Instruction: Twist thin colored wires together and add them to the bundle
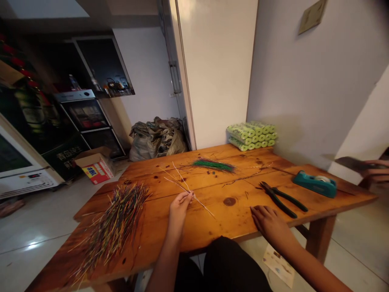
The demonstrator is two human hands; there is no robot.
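Here, one right hand (266,220) rests by the near edge of the table (219,190), fingers bent — whether it holds anything, I cannot tell. Left of it, the left hand (180,202) pinches a few thin strands (204,206), their ends poking out far and near. One strand heap (118,219) lies left, one green bundle (212,165) far; right — one pliers (271,191), one tape dispenser (316,185).

The left grip (183,199) pinches while the right grip (267,219) rests palm-down.
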